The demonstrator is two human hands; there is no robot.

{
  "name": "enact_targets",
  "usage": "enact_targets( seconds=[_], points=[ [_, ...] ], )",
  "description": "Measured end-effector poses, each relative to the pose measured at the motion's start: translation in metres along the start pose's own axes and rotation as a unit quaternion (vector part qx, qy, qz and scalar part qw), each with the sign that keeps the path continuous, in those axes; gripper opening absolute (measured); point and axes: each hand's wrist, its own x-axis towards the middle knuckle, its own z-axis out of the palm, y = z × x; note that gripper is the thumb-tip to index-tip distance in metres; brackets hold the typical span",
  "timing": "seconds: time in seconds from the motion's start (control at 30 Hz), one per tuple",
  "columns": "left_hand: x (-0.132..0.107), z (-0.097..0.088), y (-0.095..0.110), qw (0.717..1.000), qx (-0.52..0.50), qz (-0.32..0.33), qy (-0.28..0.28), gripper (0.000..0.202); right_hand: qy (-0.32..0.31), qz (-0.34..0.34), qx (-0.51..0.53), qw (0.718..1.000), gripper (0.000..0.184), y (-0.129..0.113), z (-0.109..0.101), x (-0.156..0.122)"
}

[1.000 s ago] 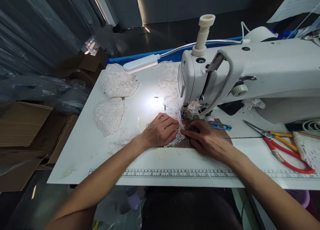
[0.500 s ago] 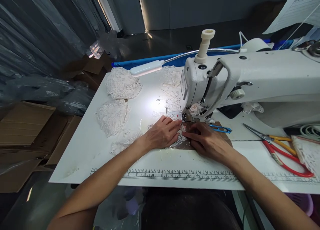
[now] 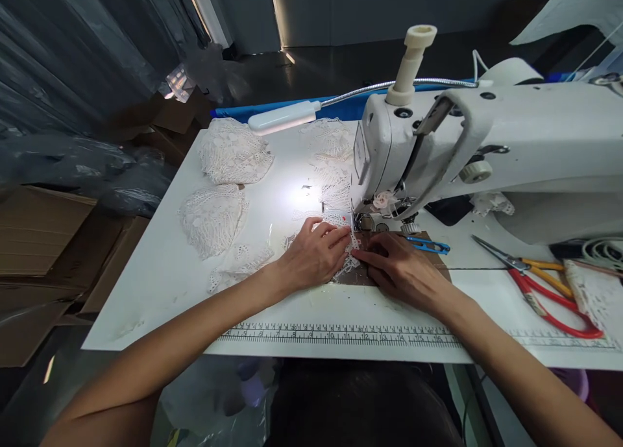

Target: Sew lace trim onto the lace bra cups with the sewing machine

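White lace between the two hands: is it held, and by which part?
The left hand lies over the lace; the right hand touches its right edge with its fingers. Whether either grips it cannot be told.

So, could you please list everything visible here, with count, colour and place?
Sewing machine: one, white, right
Lamp: one, white, above table's back
Table: one, white, centre
Ruler scale: one, black, table's near edge
Lace under hands: count unclear, white, before machine head
Other lace: several, whitish, left, back and under machine arm
Flat sheet: one, brown, under the hands
Snips: one, blue, beside right hand
Scissors: count unclear, red and yellow handles, table's right
Boxes: at least two, brown, left of table
Plastic: count unclear, clear, left
Curtain: count unclear, grey, upper left
Paper: at least one, white, top right
Container: one, purple, lower right
Left hand: one, bare, on lace
Right hand: one, bare, at lace's edge
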Motion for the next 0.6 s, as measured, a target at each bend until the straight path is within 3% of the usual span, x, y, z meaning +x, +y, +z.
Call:
enact_targets(
  seconds=[0.3,0.6],
  points=[
    [0.006,0.009,-0.008,1.000,0.018,0.014,0.018,0.026,0.014,0.011,-0.011,1.000,0.034,0.002,0.002,0.002],
    [0.006,0.009,-0.016,0.999,-0.042,0.023,0.015,0.029,0.016,0.022,0.007,1.000,0.033,0.001,0.002,0.004]
  ],
)
